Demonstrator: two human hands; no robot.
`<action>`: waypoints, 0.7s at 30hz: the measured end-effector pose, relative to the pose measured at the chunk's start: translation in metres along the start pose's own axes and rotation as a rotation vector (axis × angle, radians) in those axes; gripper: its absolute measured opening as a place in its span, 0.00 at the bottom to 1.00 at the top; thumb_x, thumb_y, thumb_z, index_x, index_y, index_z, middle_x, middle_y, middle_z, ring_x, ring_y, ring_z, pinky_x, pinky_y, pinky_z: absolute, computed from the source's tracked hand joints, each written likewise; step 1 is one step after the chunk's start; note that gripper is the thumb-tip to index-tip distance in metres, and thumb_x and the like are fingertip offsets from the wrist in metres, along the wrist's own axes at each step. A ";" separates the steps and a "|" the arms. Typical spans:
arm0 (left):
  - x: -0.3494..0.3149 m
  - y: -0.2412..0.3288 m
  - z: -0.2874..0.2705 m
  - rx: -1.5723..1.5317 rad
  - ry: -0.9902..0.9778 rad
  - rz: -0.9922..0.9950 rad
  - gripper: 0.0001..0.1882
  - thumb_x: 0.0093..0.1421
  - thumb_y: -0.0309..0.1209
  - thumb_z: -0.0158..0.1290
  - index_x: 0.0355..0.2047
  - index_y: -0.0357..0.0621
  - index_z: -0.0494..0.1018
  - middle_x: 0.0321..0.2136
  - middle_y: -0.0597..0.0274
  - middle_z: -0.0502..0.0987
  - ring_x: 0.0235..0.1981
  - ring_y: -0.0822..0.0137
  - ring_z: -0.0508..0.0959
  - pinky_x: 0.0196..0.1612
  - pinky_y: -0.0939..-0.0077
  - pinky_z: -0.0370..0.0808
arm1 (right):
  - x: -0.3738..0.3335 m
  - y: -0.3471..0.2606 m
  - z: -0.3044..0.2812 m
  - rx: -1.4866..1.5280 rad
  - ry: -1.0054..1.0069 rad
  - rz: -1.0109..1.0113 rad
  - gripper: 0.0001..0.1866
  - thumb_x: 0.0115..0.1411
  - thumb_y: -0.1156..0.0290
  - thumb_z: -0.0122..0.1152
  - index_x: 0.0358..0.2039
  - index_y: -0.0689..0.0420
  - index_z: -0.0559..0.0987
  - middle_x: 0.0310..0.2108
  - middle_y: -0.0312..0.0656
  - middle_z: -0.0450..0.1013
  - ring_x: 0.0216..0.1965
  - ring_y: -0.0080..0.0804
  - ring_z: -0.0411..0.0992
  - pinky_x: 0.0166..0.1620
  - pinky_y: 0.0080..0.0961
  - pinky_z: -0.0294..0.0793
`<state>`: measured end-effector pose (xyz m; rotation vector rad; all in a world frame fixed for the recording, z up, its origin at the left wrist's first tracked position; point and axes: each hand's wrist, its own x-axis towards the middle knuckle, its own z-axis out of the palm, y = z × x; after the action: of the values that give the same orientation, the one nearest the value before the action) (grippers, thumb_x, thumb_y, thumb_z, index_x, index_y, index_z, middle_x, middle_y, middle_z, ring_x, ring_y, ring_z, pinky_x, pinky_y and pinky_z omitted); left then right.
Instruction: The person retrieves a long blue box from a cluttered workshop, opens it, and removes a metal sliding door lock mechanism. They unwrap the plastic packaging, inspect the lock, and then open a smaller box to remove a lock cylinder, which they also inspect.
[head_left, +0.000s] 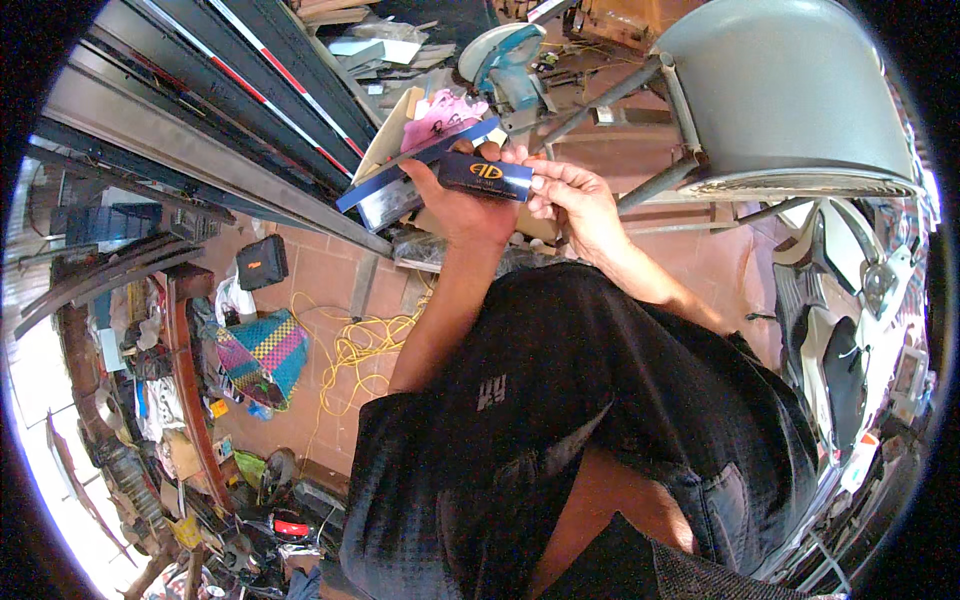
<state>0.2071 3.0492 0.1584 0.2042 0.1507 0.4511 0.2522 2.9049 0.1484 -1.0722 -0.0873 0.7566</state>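
A: Where is the dark blue box [485,178]?
B: Upper centre of the frame, lying lengthwise from left to right, a gold emblem on its upward face. Both hands hold it.

A: How are the fingers arranged?
B: The left hand [462,208] supports the box from below and behind; its thumb reaches out toward the upper left, and its fingers curl around the far side, their tips partly hidden. The right hand [578,203] pinches the right end between thumb and forefinger. Its other fingers are bent; whether they touch the box, one cannot tell.

A: What lies directly behind?
B: An open carton [376,190] with a blue edge, just above and left of the hands, with crumpled pink wrapping [438,116] at its top.

A: And the surroundings?
B: Upper left, long metal bars [215,130]; upper right, a large grey drum [790,100]. Left of centre, a tangled yellow cord [362,345] rests on the tiled floor [325,260], with a black pouch [262,262] and a checkered woven bag [265,350] farther left.
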 end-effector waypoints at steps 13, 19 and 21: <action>-0.010 -0.018 -0.020 -0.003 -0.032 0.001 0.46 0.53 0.82 0.34 0.23 0.48 0.72 0.20 0.61 0.74 0.25 0.57 0.73 0.43 0.51 0.72 | -0.013 0.011 -0.012 -0.181 -0.020 -0.107 0.16 0.57 0.81 0.58 0.47 0.68 0.79 0.33 0.39 0.79 0.30 0.21 0.76 0.37 0.19 0.77; -0.014 -0.025 -0.016 0.038 -0.009 -0.016 0.48 0.49 0.84 0.35 0.24 0.46 0.72 0.20 0.59 0.74 0.24 0.57 0.73 0.42 0.52 0.71 | -0.009 0.019 -0.029 -0.202 0.000 -0.095 0.16 0.58 0.82 0.55 0.47 0.68 0.79 0.33 0.40 0.79 0.29 0.23 0.76 0.35 0.19 0.77; -0.013 -0.024 -0.015 -0.019 0.054 -0.065 0.49 0.48 0.85 0.34 0.26 0.47 0.72 0.21 0.59 0.74 0.24 0.56 0.73 0.43 0.52 0.71 | -0.007 0.020 -0.031 -0.150 -0.004 -0.075 0.15 0.59 0.82 0.53 0.47 0.69 0.79 0.34 0.41 0.79 0.29 0.23 0.76 0.34 0.19 0.78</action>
<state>0.2029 3.0253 0.1397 0.1684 0.2052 0.3937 0.2500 2.8824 0.1185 -1.2035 -0.1888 0.6928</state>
